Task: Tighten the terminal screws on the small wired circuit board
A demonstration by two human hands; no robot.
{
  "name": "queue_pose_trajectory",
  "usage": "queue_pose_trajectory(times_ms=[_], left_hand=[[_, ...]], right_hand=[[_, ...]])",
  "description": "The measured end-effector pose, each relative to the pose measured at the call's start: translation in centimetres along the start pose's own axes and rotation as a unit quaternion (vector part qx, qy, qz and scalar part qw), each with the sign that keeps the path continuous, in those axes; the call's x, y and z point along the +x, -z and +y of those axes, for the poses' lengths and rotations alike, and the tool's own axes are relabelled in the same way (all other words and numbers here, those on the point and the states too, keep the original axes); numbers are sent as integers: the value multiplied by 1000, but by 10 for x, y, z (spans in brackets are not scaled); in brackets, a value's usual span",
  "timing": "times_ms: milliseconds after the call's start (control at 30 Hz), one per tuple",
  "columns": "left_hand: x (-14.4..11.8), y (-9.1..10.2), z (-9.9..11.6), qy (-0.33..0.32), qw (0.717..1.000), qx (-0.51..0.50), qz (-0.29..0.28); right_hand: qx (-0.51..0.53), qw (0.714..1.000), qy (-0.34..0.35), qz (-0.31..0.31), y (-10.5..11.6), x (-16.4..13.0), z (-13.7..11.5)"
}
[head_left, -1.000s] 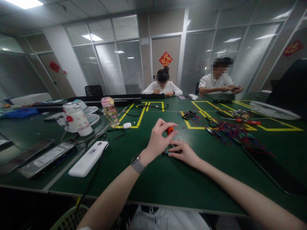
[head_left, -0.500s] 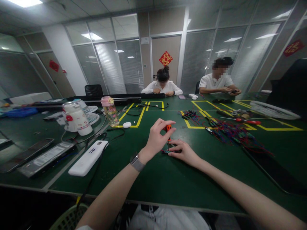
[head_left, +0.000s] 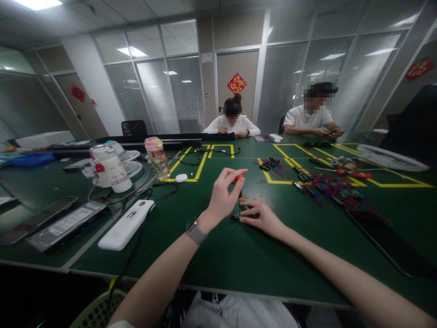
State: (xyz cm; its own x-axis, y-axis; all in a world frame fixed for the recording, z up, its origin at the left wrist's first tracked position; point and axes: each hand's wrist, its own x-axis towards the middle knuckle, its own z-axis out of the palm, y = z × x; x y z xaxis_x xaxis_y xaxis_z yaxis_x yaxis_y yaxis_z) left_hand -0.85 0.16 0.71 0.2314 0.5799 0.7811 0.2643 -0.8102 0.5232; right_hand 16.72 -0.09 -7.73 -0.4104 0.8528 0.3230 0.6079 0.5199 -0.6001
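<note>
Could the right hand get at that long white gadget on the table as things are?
Probably not easily: the left arm lies between the white gadget and the right hand, which is at a small circuit board.

Office-like workshop | glass partitions (head_left: 186, 98) | green worktable (head_left: 252, 262) | wired boards (head_left: 341, 192)

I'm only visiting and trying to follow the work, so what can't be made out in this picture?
All in the head view:
- Orange tool: much of its handle is hidden by the left hand.
- Small board: partly covered by the right hand; its details are too small to read.
- Wire tangle: too blurred and overlapped to count.
- Green basket: cut off by the bottom edge.
</note>
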Motion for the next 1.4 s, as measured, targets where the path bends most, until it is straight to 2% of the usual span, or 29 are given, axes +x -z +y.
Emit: queue_pose_trajectory(times_ms=[133, 333, 533, 733, 933, 1133, 1300, 1400], left_hand=[[0, -1, 0, 2, 998, -50, -25], [0, -1, -2, 7, 1000, 9, 25], [0, -2, -4, 20, 996, -80, -30], [0, -2, -2, 16, 999, -27, 18], [-1, -3, -3, 30, 994, -97, -34], [-1, -5, -4, 17, 999, -36, 7], [-2, -2, -1, 7, 997, -69, -39], [-1, -2, 0, 9, 998, -53, -32]], right_hand=[[5, 1000, 7, 4, 0, 0, 1], [2, 1000, 1, 2, 0, 0, -1], [-1, 1000, 1, 4, 0, 0, -1], [-2, 1000, 0, 1, -1, 0, 1], [-12, 1000, 0, 4, -3, 0, 5], [-14, 1000, 2, -9, -1, 0, 4], [-18, 1000, 4, -13, 0, 0, 2], [-8, 1000, 8, -7, -1, 0, 4]])
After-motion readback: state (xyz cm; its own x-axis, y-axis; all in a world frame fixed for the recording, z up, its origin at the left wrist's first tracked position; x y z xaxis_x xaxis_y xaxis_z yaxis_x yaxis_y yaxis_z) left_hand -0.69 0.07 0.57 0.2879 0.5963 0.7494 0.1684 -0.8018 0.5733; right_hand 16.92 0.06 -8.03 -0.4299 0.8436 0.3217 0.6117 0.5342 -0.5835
